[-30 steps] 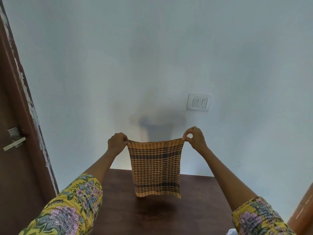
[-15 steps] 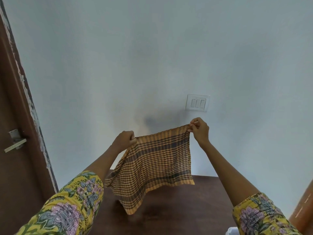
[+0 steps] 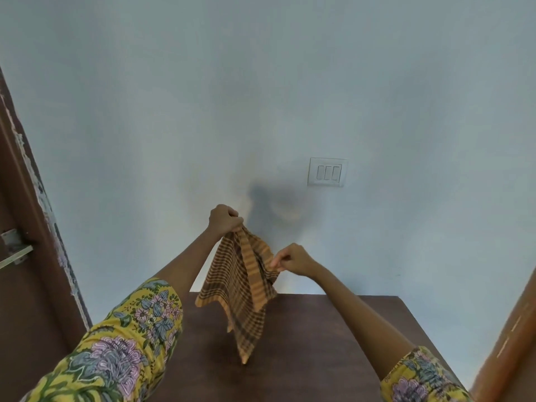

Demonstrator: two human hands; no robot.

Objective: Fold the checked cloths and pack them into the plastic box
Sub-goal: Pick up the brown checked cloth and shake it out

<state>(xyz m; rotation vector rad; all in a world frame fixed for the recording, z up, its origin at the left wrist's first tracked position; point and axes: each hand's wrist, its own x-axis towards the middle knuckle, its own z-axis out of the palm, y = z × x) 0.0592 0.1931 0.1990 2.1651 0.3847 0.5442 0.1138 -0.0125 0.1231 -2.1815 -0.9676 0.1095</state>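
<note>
Up in the air above the dark wooden table, the checked cloth hangs gathered from one bunched corner, its long axis running nearly straight down and its lowest point aimed at the tabletop without clearly touching it. Her left hand is closed in a tight fist around that top corner, close to the pale blue wall. Lower and to the right, her right hand pinches the cloth's side edge between thumb and fingertips, pulling that edge slightly outward. A second corner juts out to the left, just above the table's far edge. A white switch plate sits on the wall beyond.
</note>
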